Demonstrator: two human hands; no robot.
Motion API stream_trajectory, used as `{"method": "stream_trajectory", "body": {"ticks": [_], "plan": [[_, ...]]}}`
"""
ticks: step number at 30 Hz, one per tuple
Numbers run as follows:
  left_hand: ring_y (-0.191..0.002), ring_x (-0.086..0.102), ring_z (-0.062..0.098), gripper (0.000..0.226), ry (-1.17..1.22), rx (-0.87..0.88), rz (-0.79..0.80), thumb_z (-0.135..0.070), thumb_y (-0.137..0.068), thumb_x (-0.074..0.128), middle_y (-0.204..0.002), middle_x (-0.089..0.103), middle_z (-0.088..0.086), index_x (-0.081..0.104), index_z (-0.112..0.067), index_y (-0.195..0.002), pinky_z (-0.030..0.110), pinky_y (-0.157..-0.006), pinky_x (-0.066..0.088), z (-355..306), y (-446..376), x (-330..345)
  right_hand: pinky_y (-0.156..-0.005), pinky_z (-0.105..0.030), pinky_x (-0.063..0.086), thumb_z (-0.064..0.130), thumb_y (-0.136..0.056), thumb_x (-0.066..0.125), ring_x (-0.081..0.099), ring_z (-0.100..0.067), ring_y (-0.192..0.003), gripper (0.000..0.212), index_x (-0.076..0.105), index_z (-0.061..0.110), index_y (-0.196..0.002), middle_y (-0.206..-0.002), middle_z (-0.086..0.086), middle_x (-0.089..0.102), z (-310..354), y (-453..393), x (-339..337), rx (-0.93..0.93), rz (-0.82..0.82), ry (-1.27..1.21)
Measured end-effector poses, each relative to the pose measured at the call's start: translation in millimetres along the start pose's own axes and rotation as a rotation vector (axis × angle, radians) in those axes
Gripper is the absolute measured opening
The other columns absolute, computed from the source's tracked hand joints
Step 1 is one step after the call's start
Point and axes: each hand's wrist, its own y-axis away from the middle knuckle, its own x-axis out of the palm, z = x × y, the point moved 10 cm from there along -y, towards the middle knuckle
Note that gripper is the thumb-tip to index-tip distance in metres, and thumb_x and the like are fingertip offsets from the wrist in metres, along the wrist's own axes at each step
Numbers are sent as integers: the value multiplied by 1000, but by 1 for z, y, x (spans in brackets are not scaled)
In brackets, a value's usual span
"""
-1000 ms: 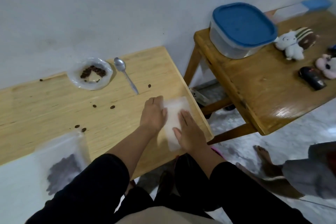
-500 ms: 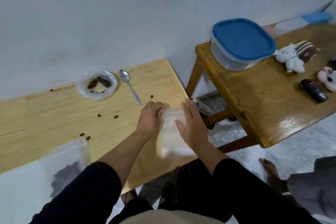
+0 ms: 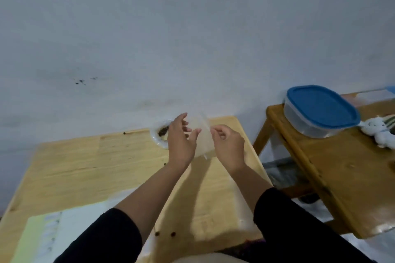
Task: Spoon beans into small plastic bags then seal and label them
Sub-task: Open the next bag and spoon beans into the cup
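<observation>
A small clear plastic bag is held up in the air above the light wooden table, between my two hands. My left hand touches its left side with fingers spread and thumb against the plastic. My right hand pinches the bag's right edge near the top. Behind my left hand, a round clear dish with dark beans sits by the wall, partly hidden. The spoon is out of sight behind my hands.
Loose beans lie on the table near the front. A white sheet with a pale green strip covers the front left corner. To the right stands a darker wooden table with a blue-lidded tub and a white plush toy.
Both hands lifted the small bag off the table's right edge and raised it up in front of the wall. The view tilted upward, so the bigger bag of beans at the left went out of frame.
</observation>
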Motion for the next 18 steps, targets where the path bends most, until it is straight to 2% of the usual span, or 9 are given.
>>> {"method": "stream_trajectory", "body": {"ticks": [2,4,7,9,11,16,18], "plan": [[-87,56,7,49,40,-36,31,-14,-84,68,-106,57,1,49,-15,-128,0,-71,39,9,-2,-13,-80,-17,47,21,-90,59,64,-8,-88,16,70,16,-100,-93,4,71,8,5,24,82,53,-174],[-92,57,8,45,26,-13,43,-13,-85,67,-108,60,2,52,-15,-127,-4,-72,36,15,-3,-30,-87,-26,51,21,-89,60,66,-9,-92,14,71,17,-97,-95,2,72,14,12,51,149,117,-341],[-96,57,8,42,43,-7,26,-8,-85,64,-111,60,3,54,-14,-126,-4,-72,37,27,-4,-57,-90,-36,50,26,-90,59,66,-14,-96,18,74,18,-89,-98,-8,73,28,22,88,196,245,-513],[-96,58,6,41,54,-10,18,-5,-85,63,-111,61,3,56,-14,-125,-2,-72,38,35,-4,-73,-93,-38,50,33,-89,59,62,-10,-106,21,75,20,-91,-108,-12,69,34,28,109,202,312,-519],[-94,59,3,41,66,-16,22,-4,-85,63,-110,63,1,57,-15,-123,-2,-73,38,44,-4,-86,-97,-41,48,32,-88,61,63,-3,-102,22,74,15,-95,-112,-12,68,37,33,124,214,331,-529],[-93,58,-6,39,87,-58,27,-4,-85,63,-110,65,-4,60,-20,-120,-2,-76,38,61,-8,-110,-90,-36,51,17,-91,58,67,-20,-98,13,71,16,-92,-97,-5,72,52,43,150,231,367,-560],[-94,59,-6,36,103,-80,36,-9,-87,61,-112,65,-6,60,-20,-121,-2,-78,37,65,-11,-115,-84,-30,53,14,-91,58,67,-17,-92,12,70,15,-94,-94,-2,72,59,42,155,202,366,-536]]}}
